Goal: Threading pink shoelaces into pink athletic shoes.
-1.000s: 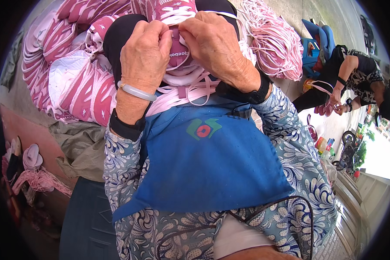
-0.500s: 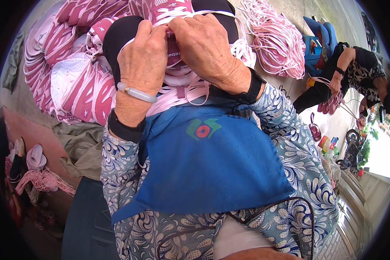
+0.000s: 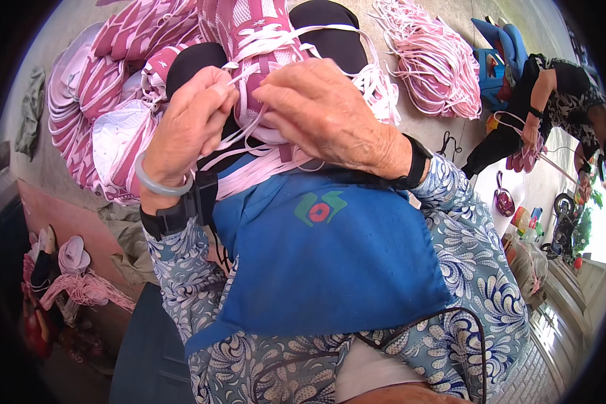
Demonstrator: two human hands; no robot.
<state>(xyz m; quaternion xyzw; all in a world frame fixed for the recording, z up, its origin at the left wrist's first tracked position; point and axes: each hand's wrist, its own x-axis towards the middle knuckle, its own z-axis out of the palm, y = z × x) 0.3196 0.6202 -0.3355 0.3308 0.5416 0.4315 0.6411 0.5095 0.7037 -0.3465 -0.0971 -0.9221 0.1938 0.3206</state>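
A pink and white mesh shoe upper [image 3: 266,23] with white lacing rests between my black-clad knees, its tongue end toward me. My left hand [image 3: 192,118] is closed in a pinch on a pale shoelace [image 3: 246,73] that runs up to the upper's eyelets. Over the upper's near right side lies my right hand [image 3: 326,111], fingers bent and held together; what is under its fingertips is hidden. A bunch of pale pink laces [image 3: 256,176] crosses my lap above the blue apron [image 3: 337,269].
Stacked pink shoe uppers [image 3: 81,101] are heaped at the left. A big bundle of pink laces [image 3: 431,64] lies on the floor at the right. Farther right, another person [image 3: 559,87] holds pink pieces. A small pink upper [image 3: 503,196] lies by bottles.
Both hands have come nearer to me and apart, baring the upper's lacing. The left hand has moved left and down, with a shoelace now showing in its pinch.
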